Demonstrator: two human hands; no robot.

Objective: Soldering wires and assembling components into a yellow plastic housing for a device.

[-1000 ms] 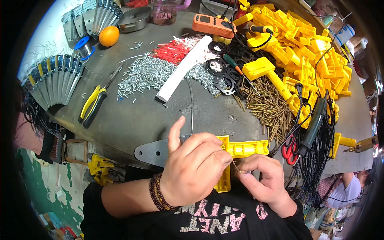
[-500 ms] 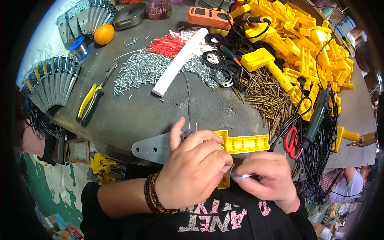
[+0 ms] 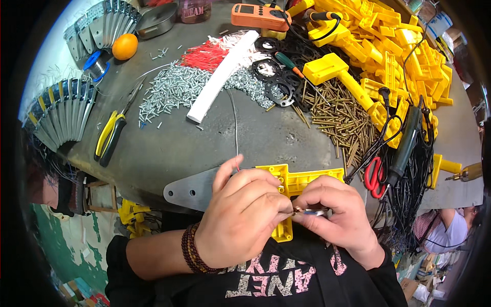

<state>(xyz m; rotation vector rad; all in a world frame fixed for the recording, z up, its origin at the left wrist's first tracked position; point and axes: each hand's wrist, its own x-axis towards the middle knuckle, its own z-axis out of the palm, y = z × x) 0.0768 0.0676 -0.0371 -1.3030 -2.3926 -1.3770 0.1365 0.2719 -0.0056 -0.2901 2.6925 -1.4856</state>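
Yellow plastic bracket (image 3: 299, 180) sits at the near table (image 3: 204, 148) edge, partly over a grey metal plate (image 3: 190, 188), where both hands can reach it close to the body. Its long bar runs left to right; a shorter leg points down toward the person. Left hand (image 3: 240, 220) has fingers pinched together on a small metal part (image 3: 307, 211) (too small to identify), and right hand (image 3: 335, 215) clamps the same part from the other side, steadying it against the bracket. A thin wire (image 3: 234, 123) leads away across the table toward the screws (image 3: 174, 89).
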